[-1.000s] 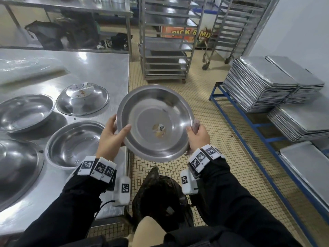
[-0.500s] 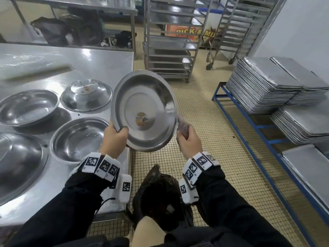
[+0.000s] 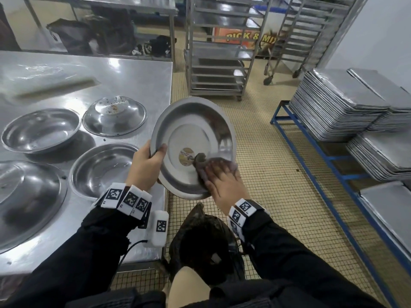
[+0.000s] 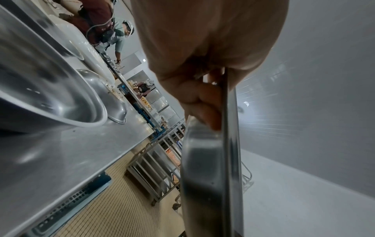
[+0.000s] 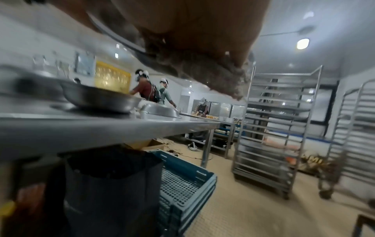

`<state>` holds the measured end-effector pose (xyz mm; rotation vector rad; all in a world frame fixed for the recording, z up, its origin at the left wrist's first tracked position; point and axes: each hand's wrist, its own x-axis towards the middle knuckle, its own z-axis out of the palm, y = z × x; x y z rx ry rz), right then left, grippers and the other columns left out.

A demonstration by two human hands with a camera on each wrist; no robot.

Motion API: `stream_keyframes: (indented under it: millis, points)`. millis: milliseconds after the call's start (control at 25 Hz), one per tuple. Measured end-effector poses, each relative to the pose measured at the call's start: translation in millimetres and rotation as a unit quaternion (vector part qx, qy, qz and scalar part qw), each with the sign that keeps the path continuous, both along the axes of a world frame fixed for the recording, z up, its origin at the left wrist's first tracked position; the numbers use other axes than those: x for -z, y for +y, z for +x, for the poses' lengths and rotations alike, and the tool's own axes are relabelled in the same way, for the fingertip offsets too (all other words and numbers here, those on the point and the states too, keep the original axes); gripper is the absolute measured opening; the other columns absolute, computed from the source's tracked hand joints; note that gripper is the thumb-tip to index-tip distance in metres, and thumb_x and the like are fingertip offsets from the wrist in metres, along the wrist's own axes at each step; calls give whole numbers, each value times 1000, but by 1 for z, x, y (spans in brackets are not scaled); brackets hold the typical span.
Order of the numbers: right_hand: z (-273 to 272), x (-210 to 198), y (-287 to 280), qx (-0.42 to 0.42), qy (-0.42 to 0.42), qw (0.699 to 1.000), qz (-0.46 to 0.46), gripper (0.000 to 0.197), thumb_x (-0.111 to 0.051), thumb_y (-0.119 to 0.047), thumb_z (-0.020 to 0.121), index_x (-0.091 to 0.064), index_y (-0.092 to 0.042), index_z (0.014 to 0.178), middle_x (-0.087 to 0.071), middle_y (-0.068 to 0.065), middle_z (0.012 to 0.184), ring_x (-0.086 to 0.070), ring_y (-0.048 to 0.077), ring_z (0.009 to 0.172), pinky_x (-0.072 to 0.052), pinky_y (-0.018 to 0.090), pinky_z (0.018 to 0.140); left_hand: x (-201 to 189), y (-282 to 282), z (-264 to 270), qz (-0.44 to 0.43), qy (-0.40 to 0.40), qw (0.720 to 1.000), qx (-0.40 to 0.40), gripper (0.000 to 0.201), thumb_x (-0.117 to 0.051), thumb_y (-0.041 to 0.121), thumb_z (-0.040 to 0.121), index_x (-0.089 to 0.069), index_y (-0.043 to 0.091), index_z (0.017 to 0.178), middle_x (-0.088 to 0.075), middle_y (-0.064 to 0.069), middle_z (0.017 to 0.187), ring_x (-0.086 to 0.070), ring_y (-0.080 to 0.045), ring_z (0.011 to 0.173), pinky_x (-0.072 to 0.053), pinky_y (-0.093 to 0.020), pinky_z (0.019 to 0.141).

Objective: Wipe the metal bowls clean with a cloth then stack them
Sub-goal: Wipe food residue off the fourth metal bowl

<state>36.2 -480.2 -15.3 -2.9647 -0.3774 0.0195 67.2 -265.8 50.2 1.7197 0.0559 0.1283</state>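
I hold a shallow metal bowl [image 3: 193,130] tilted on edge over the floor, just off the table's corner. My left hand [image 3: 153,156] grips its left rim, thumb inside; in the left wrist view my fingers [image 4: 202,102] curl behind the bowl's rim [image 4: 229,144]. My right hand [image 3: 220,174] lies flat on a grey-brown cloth [image 3: 201,162] and presses it against the bowl's lower inside, beside a patch of food residue [image 3: 186,154]. The cloth [image 5: 202,77] hangs under my palm in the right wrist view. On the steel table [image 3: 133,70] are two upright bowls [image 3: 41,130] [image 3: 102,168] and an upturned bowl [image 3: 114,115] with crumbs.
A large steel basin [image 3: 26,196] sits at the table's near left. A black bin bag [image 3: 200,241] stands below my hands. Tray racks [image 3: 218,63] stand ahead and stacked baking trays [image 3: 338,103] rest on a blue frame at the right. A blue crate [image 5: 182,181] sits under the table.
The bowl has tipped from facing up to standing on edge. My right hand let go of its right rim and now presses the cloth inside it; the left hand kept its grip.
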Motion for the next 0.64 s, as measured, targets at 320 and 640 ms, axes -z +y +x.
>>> stream_keyframes:
  millis: [320, 640]
  points:
    - [-14, -8, 35, -43, 25, 991, 123, 64, 3, -54, 93, -24, -34, 147, -23, -11, 154, -8, 9, 145, 3, 44, 117, 0, -5, 9, -5, -1, 1000, -18, 19, -53, 21, 97, -61, 5, 99, -59, -10, 84, -55, -16, 74, -45, -27, 68]
    - [43, -22, -61, 60, 22, 998, 13, 60, -24, -35, 101, 14, -30, 147, 24, -5, 155, 12, 19, 143, -12, 42, 118, 20, 2, 6, -37, 151, 986, 54, 15, -56, 24, 96, -63, 11, 94, -67, -4, 65, -65, -20, 51, -49, -31, 44]
